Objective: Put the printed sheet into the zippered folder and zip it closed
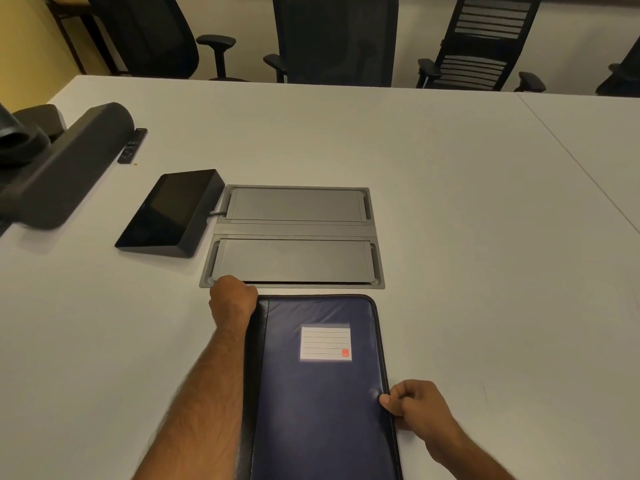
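We can read no words or numbers anywhere; between our hands, the folder (322, 393) carries a white label card (325, 342) with blank ruled lines and a small red square in its corner, whose mark is too small for us to read.

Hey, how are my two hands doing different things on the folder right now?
The left hand is a closed fist at the far left corner of the folder, by its spine; the right hand sits nearer, at the right edge. The left hand's fingers are curled out of sight; the right hand's thumb and fingers pinch the zippered edge. Both touch the closed folder, which lies flat on the table.
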{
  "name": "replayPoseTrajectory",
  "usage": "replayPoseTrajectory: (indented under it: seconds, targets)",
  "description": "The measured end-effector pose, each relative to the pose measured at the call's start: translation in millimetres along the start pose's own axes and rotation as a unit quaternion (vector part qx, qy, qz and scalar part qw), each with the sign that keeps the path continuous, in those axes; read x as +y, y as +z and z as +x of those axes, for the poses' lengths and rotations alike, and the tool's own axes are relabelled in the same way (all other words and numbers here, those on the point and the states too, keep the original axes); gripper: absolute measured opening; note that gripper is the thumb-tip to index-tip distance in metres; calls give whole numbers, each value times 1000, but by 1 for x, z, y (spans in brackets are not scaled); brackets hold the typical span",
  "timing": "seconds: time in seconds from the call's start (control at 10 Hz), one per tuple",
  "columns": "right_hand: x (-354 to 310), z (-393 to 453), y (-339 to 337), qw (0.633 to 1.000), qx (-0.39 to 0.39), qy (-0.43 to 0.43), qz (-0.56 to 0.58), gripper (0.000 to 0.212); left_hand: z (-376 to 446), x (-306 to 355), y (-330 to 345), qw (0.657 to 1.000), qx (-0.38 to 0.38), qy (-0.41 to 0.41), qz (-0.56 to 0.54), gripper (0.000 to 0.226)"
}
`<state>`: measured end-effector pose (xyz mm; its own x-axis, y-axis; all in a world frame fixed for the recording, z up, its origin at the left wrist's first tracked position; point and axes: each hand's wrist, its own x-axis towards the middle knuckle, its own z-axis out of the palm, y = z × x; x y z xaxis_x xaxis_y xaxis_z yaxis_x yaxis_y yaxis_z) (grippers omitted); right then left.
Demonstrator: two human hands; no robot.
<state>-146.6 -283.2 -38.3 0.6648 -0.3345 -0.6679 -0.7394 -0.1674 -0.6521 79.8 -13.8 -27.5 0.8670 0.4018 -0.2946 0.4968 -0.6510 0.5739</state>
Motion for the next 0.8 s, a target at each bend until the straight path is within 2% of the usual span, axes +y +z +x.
replayPoseTrajectory:
  seconds: [0.2,0.4,0.6,0.7,0.8]
  targets:
    - [-3,-2,2,1000,20,5,-1,21,-1,-6,-7,1000,-7,-11,-7,20]
    - [-7,-11,3,999,45,-14,-20,23,-16,-15,-22,999,-9,32,20,28]
    - [-12,-26,4,995,69,-53,-49,22,-51,-14,-43,982,20,173,79,36]
    - [-20,-37,3,987,101,-91,-83,20,-73,-6,-52,951,32,282,125,40]
    - [-24,-47,0,976,144,-130,-97,19,-84,-2,-53,923,33,338,178,48]
